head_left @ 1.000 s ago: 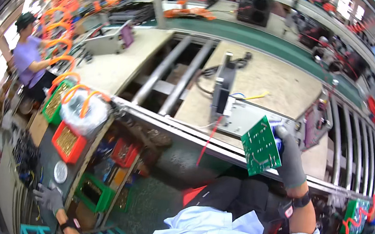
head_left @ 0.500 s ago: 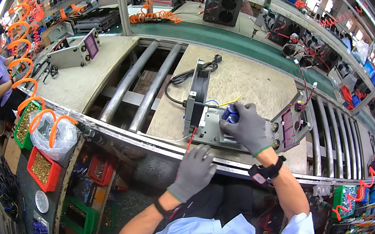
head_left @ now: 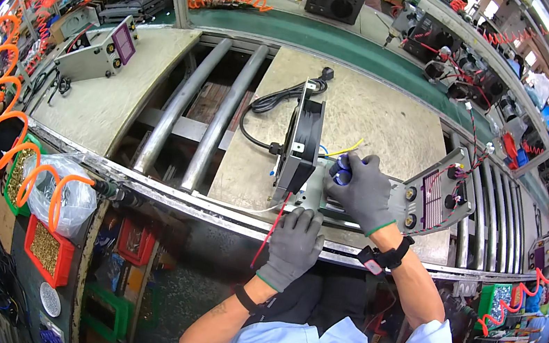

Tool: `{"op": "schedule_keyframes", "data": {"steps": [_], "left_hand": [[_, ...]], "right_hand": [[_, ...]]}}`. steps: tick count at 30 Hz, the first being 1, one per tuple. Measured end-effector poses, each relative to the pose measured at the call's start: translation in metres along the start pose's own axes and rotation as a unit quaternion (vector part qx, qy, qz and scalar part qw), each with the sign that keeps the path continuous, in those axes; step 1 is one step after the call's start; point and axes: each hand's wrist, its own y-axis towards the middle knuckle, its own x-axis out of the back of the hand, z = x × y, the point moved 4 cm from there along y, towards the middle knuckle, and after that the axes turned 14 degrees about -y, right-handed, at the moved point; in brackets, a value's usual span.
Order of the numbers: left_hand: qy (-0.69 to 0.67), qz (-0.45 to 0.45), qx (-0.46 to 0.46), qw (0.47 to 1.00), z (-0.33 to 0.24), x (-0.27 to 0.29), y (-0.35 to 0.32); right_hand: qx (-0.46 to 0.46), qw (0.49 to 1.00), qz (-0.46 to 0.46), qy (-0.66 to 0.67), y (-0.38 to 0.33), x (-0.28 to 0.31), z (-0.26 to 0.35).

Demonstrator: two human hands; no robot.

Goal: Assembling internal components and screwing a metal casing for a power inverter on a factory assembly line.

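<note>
A grey metal chassis [head_left: 391, 191] with upright panels lies on the board before me. Its left panel carries a black fan [head_left: 307, 130]; a purple grille [head_left: 432, 192] is on the right panel. My right hand [head_left: 364, 191], grey-gloved, is closed around shiny dark blue rounded parts [head_left: 342, 170] above the chassis base; their exact kind is hidden. My left hand [head_left: 297, 241], also gloved, is palm down at the chassis's near edge, fingers extended side by side. Beside it a red wire [head_left: 270, 235] hangs over the table edge. A yellow wire [head_left: 346, 148] sticks up near the right hand.
A black power cord [head_left: 278, 98] coils behind the fan panel. Metal rollers [head_left: 181, 113] flank the board. Another chassis [head_left: 86, 61] lies to the left. Red bins [head_left: 47, 250] of small brass-coloured parts and orange coiled hoses [head_left: 9, 85] are at lower left. A person works at far left.
My left hand has moved up and right to the chassis's near edge. The right hand stays closed on the blue parts. The view has shifted, and more of the fan shows.
</note>
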Motion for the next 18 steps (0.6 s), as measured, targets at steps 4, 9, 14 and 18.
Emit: {"op": "schedule_keyframes", "data": {"steps": [4,9,14,18], "left_hand": [[0.002,-0.009,0.000,1.000,-0.001,0.000,0.002],[-0.006,-0.001,-0.002,1.000,0.001,0.001,0.004],[-0.016,0.017,0.003,1.000,0.003,0.000,0.008],[-0.022,0.005,0.002,1.000,0.005,-0.003,0.009]], "right_hand": [[0.015,1.000,-0.013,-0.006,0.001,-0.002,0.003],[0.041,0.998,-0.005,-0.040,0.002,-0.007,0.003],[0.094,0.995,0.007,-0.036,0.007,-0.013,0.000],[0.083,0.996,-0.020,-0.035,0.005,-0.021,-0.001]]}}
